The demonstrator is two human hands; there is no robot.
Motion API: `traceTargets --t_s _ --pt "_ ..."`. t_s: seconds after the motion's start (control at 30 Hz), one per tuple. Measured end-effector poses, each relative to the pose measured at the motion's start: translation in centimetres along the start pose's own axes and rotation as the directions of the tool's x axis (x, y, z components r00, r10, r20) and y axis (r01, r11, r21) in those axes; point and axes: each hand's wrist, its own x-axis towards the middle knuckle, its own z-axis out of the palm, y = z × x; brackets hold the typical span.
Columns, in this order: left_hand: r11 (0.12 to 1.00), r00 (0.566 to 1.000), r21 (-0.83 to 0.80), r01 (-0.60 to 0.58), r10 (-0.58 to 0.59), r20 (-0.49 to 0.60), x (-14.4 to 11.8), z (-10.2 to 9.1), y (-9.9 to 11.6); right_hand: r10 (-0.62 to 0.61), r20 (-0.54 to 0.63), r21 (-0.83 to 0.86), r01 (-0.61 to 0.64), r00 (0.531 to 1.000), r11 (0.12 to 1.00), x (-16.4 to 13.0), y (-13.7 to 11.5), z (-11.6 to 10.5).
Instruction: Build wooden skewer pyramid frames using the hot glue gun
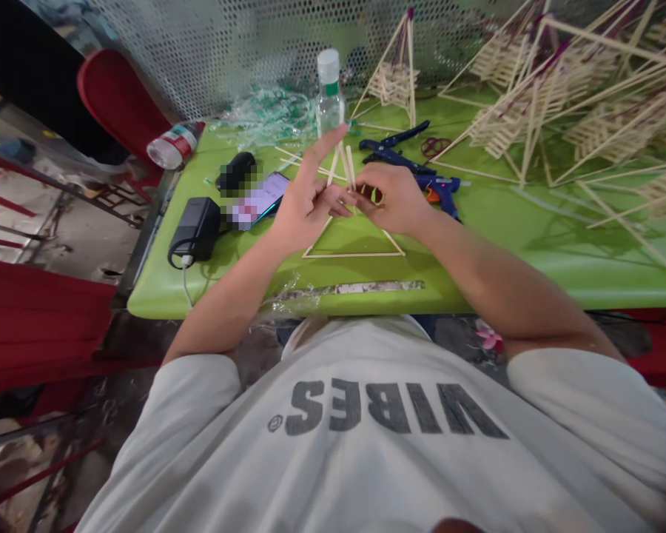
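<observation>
A triangular frame of thin wooden sticks (pixel 355 255) stands on the green table, its base stick nearest me and its upper sticks leaning together. My left hand (pixel 303 207) is at its left side, index finger stretched upward, thumb and other fingers closed around the sticks. From the right, my right hand (pixel 394 198) pinches the upright sticks (pixel 350 166) close to the left fingertips. The exact contact between the fingers is partly hidden. Just beyond the right hand lie a blue glue gun (pixel 444 191) and a dark blue cutter (pixel 391 152).
A clear bottle (pixel 329 92) stands behind the hands, beside crumpled plastic wrapping (pixel 271 111). At left are a phone (pixel 263 198), a black adapter (pixel 195 228) and a tipped bottle (pixel 172 146). Several stick structures (pixel 533 104) crowd the right side. A perforated metal panel (pixel 227 52) borders the back.
</observation>
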Motion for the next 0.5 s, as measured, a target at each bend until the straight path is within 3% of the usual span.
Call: traceTargets --t_s 0.23,0.5 --pt "1.000 1.000 -0.006 -0.002 0.003 0.006 -0.05 -0.03 -0.43 -0.058 -0.001 -0.077 0.058 0.998 0.995 -0.11 0.56 0.33" --pt "1.000 0.999 0.014 0.021 -0.021 0.034 -0.25 -0.08 -0.86 -0.043 0.021 -0.098 0.045 0.999 0.994 -0.19 0.59 0.13"
